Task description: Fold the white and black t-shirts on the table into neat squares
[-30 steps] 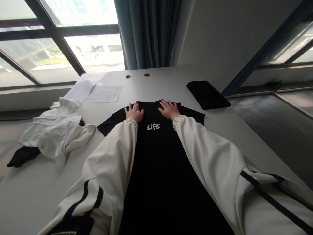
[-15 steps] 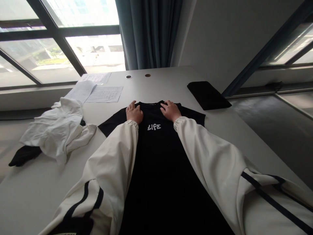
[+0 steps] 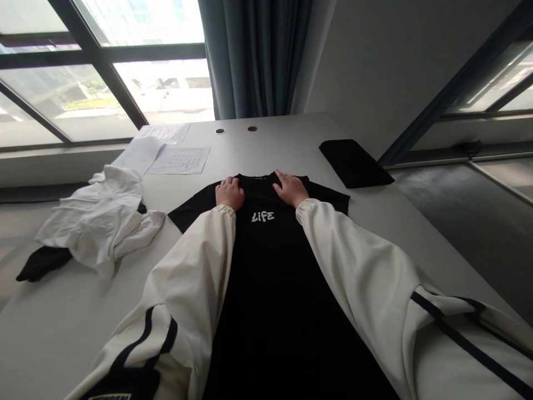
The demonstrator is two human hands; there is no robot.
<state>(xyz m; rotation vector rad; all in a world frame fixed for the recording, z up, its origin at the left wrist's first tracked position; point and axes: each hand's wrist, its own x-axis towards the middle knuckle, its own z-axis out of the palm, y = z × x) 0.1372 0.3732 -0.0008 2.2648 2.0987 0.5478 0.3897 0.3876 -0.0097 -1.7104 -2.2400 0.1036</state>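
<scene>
A black T-shirt (image 3: 266, 266) lies spread on the table, its collar at the far side and its sleeves out to both sides. White lettering on its chest appears upside down to me. At the shoulder left of the collar, my left hand (image 3: 230, 193) is closed on the fabric, fingers bent down and close together. My right hand (image 3: 291, 189) holds the other shoulder beside the collar, thumb and fingers on the cloth. The fingertips of both hands are partly hidden. Both my forearms, in cream sleeves, reach over the shirt's sides.
On the white table (image 3: 266, 147), a crumpled white garment (image 3: 97, 216) lies at left with black cloth (image 3: 44, 262) under it. Paper sheets (image 3: 179, 159) are at the back left. A folded black cloth (image 3: 353, 163) rests at the right edge. Windows and a curtain (image 3: 258, 61) stand behind.
The fingers of both hands, lifted and spread before, have come down and closed onto the shirt's shoulders. The shirt itself has hardly moved.
</scene>
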